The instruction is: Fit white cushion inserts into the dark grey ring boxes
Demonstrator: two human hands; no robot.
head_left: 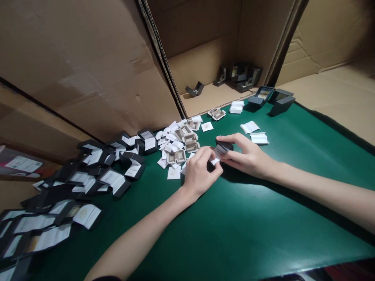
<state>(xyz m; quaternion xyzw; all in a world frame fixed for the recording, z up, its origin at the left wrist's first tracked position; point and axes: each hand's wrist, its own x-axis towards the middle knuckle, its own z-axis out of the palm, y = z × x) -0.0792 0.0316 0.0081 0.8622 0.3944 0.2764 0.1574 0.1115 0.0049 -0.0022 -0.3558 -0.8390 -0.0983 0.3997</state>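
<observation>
My right hand grips a small dark box above the green table mat, fingers curled round it. My left hand is closed beside it, pinching a small white card at the box's lower edge. Both hands meet at the middle of the mat. Just left of them lies a heap of white cards and beige inserts.
A long pile of dark open boxes with white cards runs along the left. Loose white card stacks and open dark boxes lie at the far right. A large cardboard carton behind holds several finished dark boxes.
</observation>
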